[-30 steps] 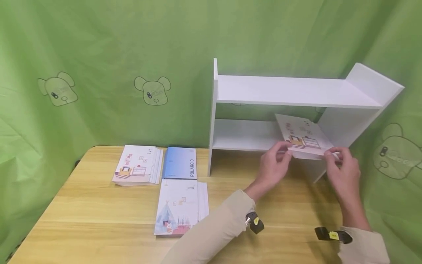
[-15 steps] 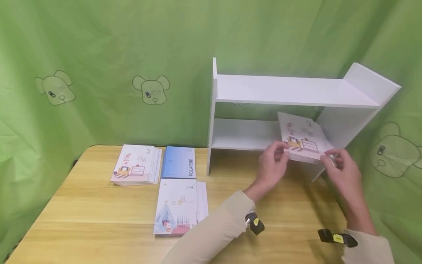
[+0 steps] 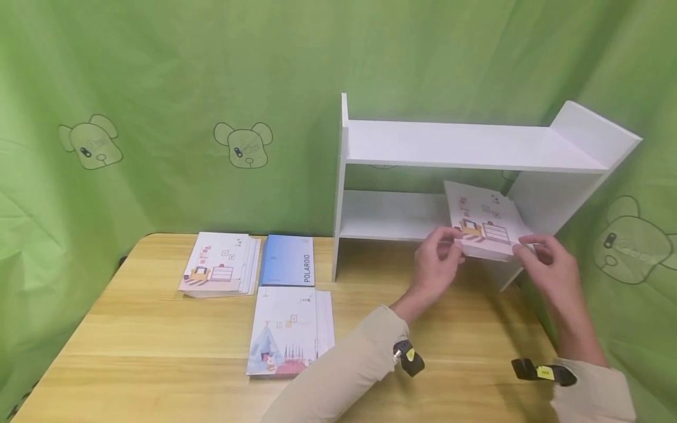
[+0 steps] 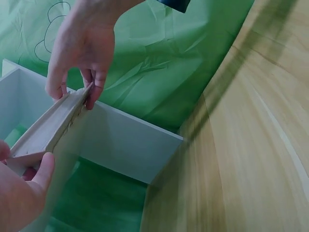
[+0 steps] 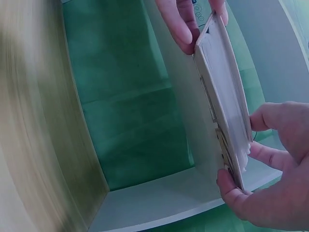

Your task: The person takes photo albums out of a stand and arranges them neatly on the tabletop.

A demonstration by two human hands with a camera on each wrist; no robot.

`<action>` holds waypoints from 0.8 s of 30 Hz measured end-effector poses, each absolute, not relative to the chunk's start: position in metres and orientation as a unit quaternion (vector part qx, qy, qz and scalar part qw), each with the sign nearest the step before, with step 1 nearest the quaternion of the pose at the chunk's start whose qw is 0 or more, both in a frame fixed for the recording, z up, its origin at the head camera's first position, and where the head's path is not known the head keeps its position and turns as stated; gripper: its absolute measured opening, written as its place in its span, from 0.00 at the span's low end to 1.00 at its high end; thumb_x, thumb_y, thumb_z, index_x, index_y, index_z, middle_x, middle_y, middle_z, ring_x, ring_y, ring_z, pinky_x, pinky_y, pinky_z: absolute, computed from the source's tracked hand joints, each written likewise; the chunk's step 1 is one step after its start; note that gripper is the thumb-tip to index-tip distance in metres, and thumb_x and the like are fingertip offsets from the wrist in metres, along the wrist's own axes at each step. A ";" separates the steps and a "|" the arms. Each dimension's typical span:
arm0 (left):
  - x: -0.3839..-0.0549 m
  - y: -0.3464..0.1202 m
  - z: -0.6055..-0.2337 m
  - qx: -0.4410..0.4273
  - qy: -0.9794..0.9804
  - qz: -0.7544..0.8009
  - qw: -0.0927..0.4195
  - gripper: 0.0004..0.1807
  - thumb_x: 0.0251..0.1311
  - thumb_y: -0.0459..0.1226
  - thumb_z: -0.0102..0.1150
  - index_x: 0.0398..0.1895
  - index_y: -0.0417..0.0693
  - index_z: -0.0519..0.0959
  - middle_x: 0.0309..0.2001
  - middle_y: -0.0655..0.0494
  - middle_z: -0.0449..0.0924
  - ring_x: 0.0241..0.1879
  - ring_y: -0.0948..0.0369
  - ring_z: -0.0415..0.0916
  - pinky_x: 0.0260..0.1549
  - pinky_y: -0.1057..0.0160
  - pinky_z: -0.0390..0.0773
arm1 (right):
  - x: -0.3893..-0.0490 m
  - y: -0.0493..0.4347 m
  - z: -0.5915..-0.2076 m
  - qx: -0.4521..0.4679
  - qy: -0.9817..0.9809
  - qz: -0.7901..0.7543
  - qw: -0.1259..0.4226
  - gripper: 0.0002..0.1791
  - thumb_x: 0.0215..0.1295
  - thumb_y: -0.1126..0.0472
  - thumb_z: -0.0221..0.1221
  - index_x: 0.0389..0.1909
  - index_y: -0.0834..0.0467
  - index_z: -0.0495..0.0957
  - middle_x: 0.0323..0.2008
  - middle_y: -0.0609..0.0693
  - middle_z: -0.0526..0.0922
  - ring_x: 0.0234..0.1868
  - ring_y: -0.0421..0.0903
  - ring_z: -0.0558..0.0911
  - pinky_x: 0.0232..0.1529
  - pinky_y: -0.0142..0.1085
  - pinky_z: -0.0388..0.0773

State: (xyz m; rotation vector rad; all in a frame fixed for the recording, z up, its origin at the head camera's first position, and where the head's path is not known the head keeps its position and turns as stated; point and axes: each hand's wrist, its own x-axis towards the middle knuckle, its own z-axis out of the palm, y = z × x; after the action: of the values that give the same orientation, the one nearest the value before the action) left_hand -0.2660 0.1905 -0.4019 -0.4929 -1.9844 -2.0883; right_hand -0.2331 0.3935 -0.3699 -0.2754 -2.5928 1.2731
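Note:
A white book (image 3: 483,217) with a drawing of a yellow armchair and a dresser lies partly inside the lower compartment of the white shelf (image 3: 391,214). Its near edge sticks out in front, toward the right side panel. My left hand (image 3: 438,264) pinches the near left corner between thumb and fingers. At the near right corner, my right hand (image 3: 552,273) grips the book the same way. In the right wrist view, the right hand (image 5: 285,169) has its thumb and fingers on opposite covers, and the page edges (image 5: 224,82) show between them. The far end is partly hidden under the top board.
Left of the shelf on the wooden table (image 3: 158,341) lie a book with the same armchair drawing (image 3: 214,261), a blue POLAROID book (image 3: 287,260) and a tent-picture book (image 3: 282,332). The shelf's right panel (image 3: 550,200) stands close beside the held book. Green curtain (image 3: 174,70) surrounds the table.
The held book has shifted slightly, and its near edge looks more closed than a second ago. My right hand has moved a little left along that edge. Both hands keep their hold.

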 end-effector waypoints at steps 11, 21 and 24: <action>-0.267 0.192 -0.400 -0.168 -0.698 -0.685 0.124 0.08 0.62 0.32 0.53 0.43 0.51 0.77 0.42 0.61 0.78 0.36 0.72 0.77 0.31 0.77 0.78 | -0.233 0.397 -0.375 -0.103 -0.879 0.455 0.098 0.34 0.62 0.39 0.55 0.68 0.44 0.63 0.65 0.66 0.63 0.58 0.57 0.66 0.56 0.61 0.65; -0.268 0.191 -0.401 -0.165 -0.689 -0.698 0.102 0.16 0.59 0.30 0.54 0.48 0.55 0.77 0.49 0.60 0.77 0.38 0.70 0.77 0.27 0.76 0.79 | -0.227 0.402 -0.381 -0.063 -0.886 0.442 0.125 0.32 0.64 0.46 0.57 0.68 0.47 0.63 0.54 0.48 0.72 0.46 0.34 0.71 0.46 0.38 0.69; -0.266 0.190 -0.401 -0.163 -0.680 -0.711 0.078 0.18 0.59 0.30 0.54 0.51 0.57 0.76 0.52 0.62 0.75 0.38 0.69 0.78 0.22 0.74 0.80 | -0.225 0.403 -0.382 -0.055 -0.886 0.444 0.124 0.31 0.65 0.46 0.57 0.68 0.46 0.63 0.54 0.48 0.71 0.47 0.33 0.71 0.49 0.44 0.70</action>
State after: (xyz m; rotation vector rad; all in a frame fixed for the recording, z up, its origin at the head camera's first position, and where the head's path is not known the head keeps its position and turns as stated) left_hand -0.2665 0.1897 -0.4013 -0.4891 -2.0354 -2.1286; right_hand -0.2246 0.4032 -0.3821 -0.1605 -2.5823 1.2951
